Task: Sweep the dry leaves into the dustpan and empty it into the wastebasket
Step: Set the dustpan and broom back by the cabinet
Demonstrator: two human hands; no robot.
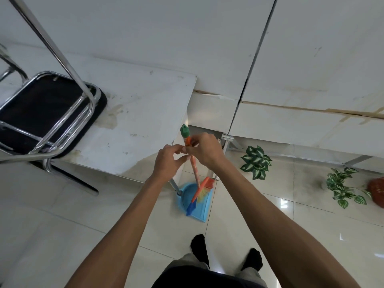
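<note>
Broom (pixel 195 173) held nearly upright, slightly tilted, head down inside the dustpan (pixel 202 210). Thin round handle wrapped in orange-and-white patterned film, green plastic cap (pixel 185 131) at the top, orange head block, bristles fanned in orange, yellow and blue bands.

Dustpan of smooth pale blue plastic, scoop-shaped, with a rounded raised back wall and a flat front lip. Lying on the glossy pale floor tiles (pixel 83 225), right at the foot of the chrome bench leg (pixel 174 187), below the near corner of the bench (pixel 135 121).

Right grip (pixel 204 152) closed round the handle just under the green cap, fingers curled about it. Left grip (pixel 166 163) just beside, fingers bent, fingertips at the handle; impossible to tell whether holding or only touching.

Two leaf sprigs, green with white veining, flat on the tiles near the foot of the wall: one (pixel 256 163) right of the dustpan, the other (pixel 342 189) farther right, well apart from both.

Bench top white, matte, stained and scuffed. Towards its left edge a chair (pixel 41 113), black padded seat, shiny chrome tube frame uppermost.

Feet in black socks (pixel 200 246) on the tiles, near the bottom edge.
</note>
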